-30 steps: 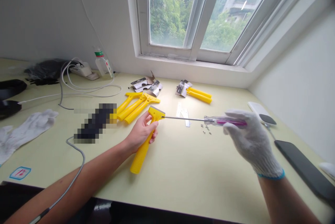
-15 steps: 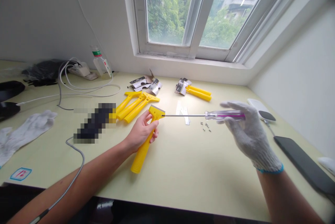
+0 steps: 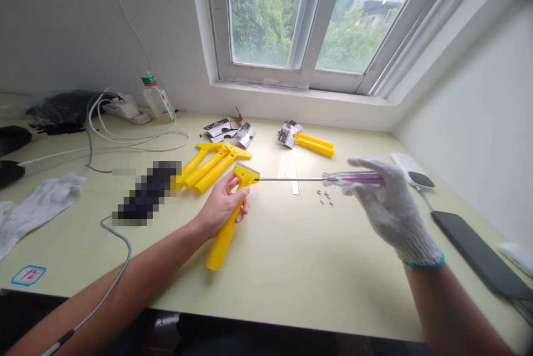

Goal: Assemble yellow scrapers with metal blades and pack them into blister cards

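Wrapping round the neck of a yellow scraper [image 3: 222,240], the bare left hand [image 3: 227,205] has its grip closed on it, while the gloved right hand [image 3: 393,211] holds a screwdriver [image 3: 332,179], its grip curled loosely about the clear handle; the scraper points head-first away from the person, probably so that its right side faces the level shaft and the left fingers can resist the push; the tip seems to meet the head there, though its exact seating is too small to tell; the scraper has a ribbed handle, a flared head and a thin metal strip along its far edge; right of the scraper lie flat metal plates [image 3: 295,185] and, farther right, loose screws [image 3: 327,195], perhaps so placed for easy reach; behind the scraper, leftward, similar yellow handles [image 3: 214,171] rest on the pale surface [image 3: 300,267].
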Tool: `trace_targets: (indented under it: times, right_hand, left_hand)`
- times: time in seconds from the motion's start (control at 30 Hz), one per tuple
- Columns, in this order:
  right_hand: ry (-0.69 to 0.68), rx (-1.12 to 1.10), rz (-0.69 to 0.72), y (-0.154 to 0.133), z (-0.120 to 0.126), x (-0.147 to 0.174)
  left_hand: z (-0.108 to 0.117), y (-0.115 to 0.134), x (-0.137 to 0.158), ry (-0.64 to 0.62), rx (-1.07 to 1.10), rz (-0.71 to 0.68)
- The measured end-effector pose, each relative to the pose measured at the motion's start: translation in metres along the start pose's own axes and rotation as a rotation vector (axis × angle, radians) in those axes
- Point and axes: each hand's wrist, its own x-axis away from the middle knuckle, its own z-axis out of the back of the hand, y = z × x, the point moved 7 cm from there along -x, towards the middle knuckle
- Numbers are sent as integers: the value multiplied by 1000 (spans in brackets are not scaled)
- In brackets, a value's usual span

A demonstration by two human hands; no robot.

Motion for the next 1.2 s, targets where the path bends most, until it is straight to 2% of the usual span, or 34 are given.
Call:
trace_targets:
  times: [0.1, 0.27, 0.37, 0.43, 0.5, 0.63, 0.7, 0.8, 0.93, 1.1, 1.2]
  right_hand:
    - [12, 108, -111, 9, 2, 1]
    - [-46, 50, 23, -2, 0, 0]
    - [-20, 139, -66, 3, 3, 0]
    - [-6, 120, -52, 2, 3, 0]
    - [-58, 15, -9, 1, -2, 0]
    - [-25, 57, -140, 12, -2, 2]
    - [-4, 63, -92, 10, -1, 1]
    - [-41, -25, 31, 3, -3, 1]
    - [-2, 34, -120, 13, 2, 2]
    - [-129, 1, 23, -2, -6, -3]
    - [-21, 123, -24, 2, 0, -5]
  left_hand:
    - [1, 0, -1, -2, 8, 0]
    - [2, -1, -1, -1, -18, 11]
    - [0, -2, -1, -13, -19, 8]
    - [0, -1, 0, -13, -25, -5]
    - [1, -1, 0, -3, -28, -5]
    - [2, -1, -1, 9, -21, 7]
    - [2, 0, -1, 13, -21, 1]
    - [2, 0, -1, 7, -19, 7]
    - [1, 0, -2, -10, -18, -3]
    - [2, -1, -1, -18, -28, 7]
    - [-1, -2, 0, -36, -33, 1]
